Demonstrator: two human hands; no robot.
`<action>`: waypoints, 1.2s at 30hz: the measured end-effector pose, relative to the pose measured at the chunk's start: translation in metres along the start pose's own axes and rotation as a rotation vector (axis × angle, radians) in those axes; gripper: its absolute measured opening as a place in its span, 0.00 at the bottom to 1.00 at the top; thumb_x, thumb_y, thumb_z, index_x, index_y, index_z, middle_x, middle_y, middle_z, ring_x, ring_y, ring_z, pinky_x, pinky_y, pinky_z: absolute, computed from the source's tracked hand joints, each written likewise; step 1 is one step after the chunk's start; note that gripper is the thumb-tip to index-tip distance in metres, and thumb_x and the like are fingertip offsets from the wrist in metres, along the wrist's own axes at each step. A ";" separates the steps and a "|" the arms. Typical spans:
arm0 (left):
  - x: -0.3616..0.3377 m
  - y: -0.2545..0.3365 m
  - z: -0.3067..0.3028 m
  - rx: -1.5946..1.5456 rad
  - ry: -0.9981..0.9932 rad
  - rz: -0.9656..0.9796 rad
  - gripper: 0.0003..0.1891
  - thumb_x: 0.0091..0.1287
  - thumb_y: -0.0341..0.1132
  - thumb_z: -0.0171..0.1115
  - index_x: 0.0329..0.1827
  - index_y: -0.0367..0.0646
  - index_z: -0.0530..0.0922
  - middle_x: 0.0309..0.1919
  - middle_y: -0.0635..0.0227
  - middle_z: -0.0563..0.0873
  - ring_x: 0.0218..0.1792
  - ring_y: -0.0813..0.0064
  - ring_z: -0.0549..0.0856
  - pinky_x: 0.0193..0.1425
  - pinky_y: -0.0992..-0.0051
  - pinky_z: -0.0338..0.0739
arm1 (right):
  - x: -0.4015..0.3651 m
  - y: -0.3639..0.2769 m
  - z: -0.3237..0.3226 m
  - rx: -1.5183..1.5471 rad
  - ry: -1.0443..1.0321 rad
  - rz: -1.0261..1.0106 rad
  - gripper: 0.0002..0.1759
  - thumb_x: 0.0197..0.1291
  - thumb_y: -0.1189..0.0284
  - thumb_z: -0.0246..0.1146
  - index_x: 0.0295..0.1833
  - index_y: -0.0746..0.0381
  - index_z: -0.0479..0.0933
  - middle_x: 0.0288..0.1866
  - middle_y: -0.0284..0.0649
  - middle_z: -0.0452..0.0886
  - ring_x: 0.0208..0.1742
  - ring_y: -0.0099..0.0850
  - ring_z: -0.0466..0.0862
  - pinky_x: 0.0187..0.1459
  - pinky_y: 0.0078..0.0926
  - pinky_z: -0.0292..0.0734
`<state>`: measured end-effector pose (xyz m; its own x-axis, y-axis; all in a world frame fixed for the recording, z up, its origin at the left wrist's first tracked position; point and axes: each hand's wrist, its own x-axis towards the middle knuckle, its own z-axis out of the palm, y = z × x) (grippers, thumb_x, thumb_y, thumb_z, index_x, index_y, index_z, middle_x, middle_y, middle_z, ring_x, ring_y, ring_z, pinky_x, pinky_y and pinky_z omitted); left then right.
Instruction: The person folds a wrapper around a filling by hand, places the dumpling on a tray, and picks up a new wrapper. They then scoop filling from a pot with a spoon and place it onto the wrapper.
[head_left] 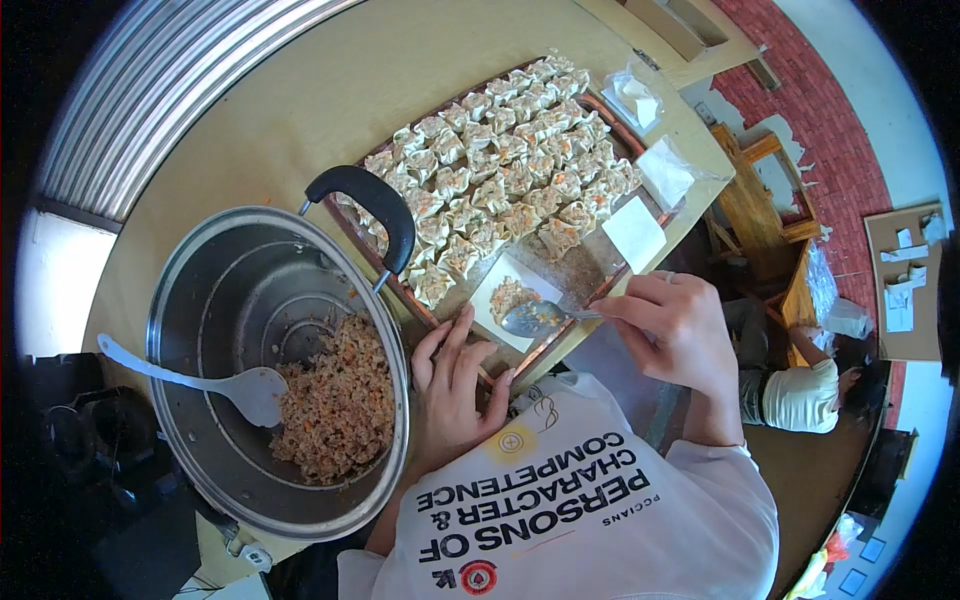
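Observation:
My right hand grips a metal spoon by its handle. The spoon's bowl rests at a small mound of ground filling on a square white dumpling wrapper. My left hand is open, its fingers apart at the wrapper's near left edge and the tray's rim. The wrapper lies at the near end of a tray with a reddish-brown rim. Rows of open-topped filled dumplings fill most of the tray. Another square wrapper lies at the tray's right edge.
At left stands a large metal pot with a black handle, holding ground filling and a white serving scoop. Plastic-wrapped wrappers sit beyond the tray on the table. Another person is at right, near wooden furniture.

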<state>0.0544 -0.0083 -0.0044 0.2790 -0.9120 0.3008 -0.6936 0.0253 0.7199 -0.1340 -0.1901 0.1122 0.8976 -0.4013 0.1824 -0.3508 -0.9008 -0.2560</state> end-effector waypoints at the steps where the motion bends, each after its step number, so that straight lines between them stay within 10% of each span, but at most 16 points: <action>1: 0.000 0.000 -0.001 0.006 -0.008 -0.004 0.19 0.65 0.33 0.72 0.56 0.41 0.76 0.75 0.46 0.75 0.70 0.45 0.71 0.77 0.51 0.60 | -0.001 0.000 -0.004 -0.014 0.010 0.019 0.10 0.49 0.78 0.72 0.40 0.58 0.85 0.30 0.35 0.80 0.29 0.37 0.84 0.30 0.37 0.79; 36: 0.001 0.001 -0.001 0.003 -0.014 -0.021 0.20 0.62 0.31 0.74 0.55 0.42 0.77 0.76 0.48 0.75 0.70 0.45 0.71 0.76 0.51 0.61 | 0.001 0.035 -0.001 0.122 0.070 0.102 0.12 0.51 0.82 0.71 0.41 0.57 0.88 0.27 0.37 0.81 0.29 0.37 0.84 0.30 0.35 0.77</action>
<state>0.0542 -0.0087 -0.0030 0.2836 -0.9181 0.2768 -0.6897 0.0052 0.7241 -0.1454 -0.2226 0.1046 0.8368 -0.5039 0.2140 -0.4001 -0.8297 -0.3892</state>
